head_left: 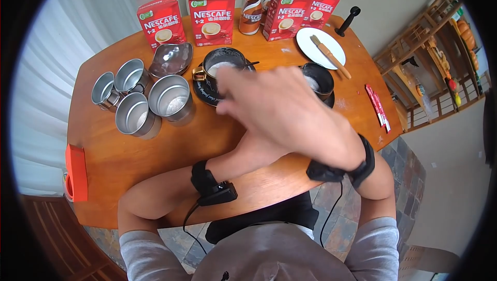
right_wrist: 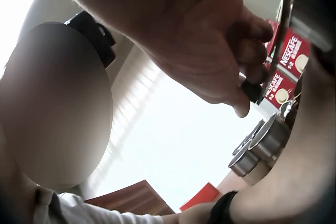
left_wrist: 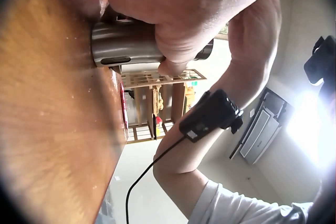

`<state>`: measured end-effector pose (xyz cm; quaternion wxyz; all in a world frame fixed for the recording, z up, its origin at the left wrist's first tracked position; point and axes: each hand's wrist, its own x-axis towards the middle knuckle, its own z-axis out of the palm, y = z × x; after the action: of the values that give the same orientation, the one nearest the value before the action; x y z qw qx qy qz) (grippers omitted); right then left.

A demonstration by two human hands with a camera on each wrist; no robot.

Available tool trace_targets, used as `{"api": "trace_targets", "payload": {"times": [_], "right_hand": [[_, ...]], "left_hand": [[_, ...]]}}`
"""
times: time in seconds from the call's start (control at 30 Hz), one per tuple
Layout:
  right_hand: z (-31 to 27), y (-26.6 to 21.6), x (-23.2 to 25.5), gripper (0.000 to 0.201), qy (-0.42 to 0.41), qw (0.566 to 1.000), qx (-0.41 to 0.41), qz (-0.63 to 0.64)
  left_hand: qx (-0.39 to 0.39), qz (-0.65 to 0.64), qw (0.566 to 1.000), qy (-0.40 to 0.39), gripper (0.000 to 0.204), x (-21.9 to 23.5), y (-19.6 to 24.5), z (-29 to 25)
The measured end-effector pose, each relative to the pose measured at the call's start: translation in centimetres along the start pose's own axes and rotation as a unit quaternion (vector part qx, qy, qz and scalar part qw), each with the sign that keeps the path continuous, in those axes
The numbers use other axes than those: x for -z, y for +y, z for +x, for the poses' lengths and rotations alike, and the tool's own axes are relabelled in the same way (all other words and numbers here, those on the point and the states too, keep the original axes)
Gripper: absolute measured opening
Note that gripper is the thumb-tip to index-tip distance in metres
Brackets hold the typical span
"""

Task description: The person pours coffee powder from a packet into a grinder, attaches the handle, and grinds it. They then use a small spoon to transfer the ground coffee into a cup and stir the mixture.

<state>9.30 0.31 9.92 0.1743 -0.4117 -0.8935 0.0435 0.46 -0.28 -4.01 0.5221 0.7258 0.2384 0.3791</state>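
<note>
Pale curtain (head_left: pixel 46 105) is hanging at nine o'clock, wooden shelving (head_left: pixel 440 58) is standing at two; wooden table (head_left: pixel 114 151) is filling the middle. Clock is being read from the crossed hands, head view.

Left hand (left_wrist: pixel 194 14) is gripping a metal cylinder (left_wrist: pixel 126 45), fingers curling round it. Cylinder is standing upright relative to the tabletop, on the table's near side; whether its base is touching the wood, cannot tell. Head view: hands are hiding it.

Right hand (head_left: pixel 282 105) is crossing above the left. Right wrist view: its fingers are closing narrowly on a black knob (right_wrist: pixel 252 90) at the end of a metal bar (right_wrist: pixel 282 35).

Surroundings: four steel cups (head_left: pixel 171 94) are clustering at nine o'clock; a dark bowl (head_left: pixel 171 61) is sitting just behind them at ten. One black cup (head_left: pixel 222 58) with a gold handle is resting on its saucer at eleven, pale powder showing inside; another black cup (head_left: pixel 321 79) is showing at two, partly hidden. Beyond it, a white plate (head_left: pixel 310 53) is bearing a wooden-handled brush (head_left: pixel 331 57). Red sachets (head_left: pixel 378 107) are lying at three. Red NESCAFE boxes (head_left: pixel 212 14) and brown bottles (head_left: pixel 251 9) are lining the far edge, ten to one.
</note>
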Motion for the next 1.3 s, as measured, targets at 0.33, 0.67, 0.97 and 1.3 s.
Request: {"api": "trace_targets", "payload": {"times": [0.33,0.67,0.97,1.3], "right_hand": [[-4.6,8.7,2.9,0.025,0.076,0.973,-0.212,-0.045],[-14.5,4.3,6.8,0.025,0.022,0.951,-0.308,0.013],[-15.0,-1.4,7.6,0.027,-0.132,0.983,-0.079,0.097],[-8.0,-2.9,3.6,0.028,-0.069,0.990,0.014,0.123]], "left_hand": [[0.059,0.000,0.998,0.013,0.057,0.5,3.3,0.3],[0.076,-0.018,0.997,0.017,0.056,0.5,4.0,0.3],[0.061,-0.014,0.998,0.026,0.051,0.4,3.5,0.2],[0.051,-0.102,0.993,0.029,0.055,1.6,2.7,1.3]]}}
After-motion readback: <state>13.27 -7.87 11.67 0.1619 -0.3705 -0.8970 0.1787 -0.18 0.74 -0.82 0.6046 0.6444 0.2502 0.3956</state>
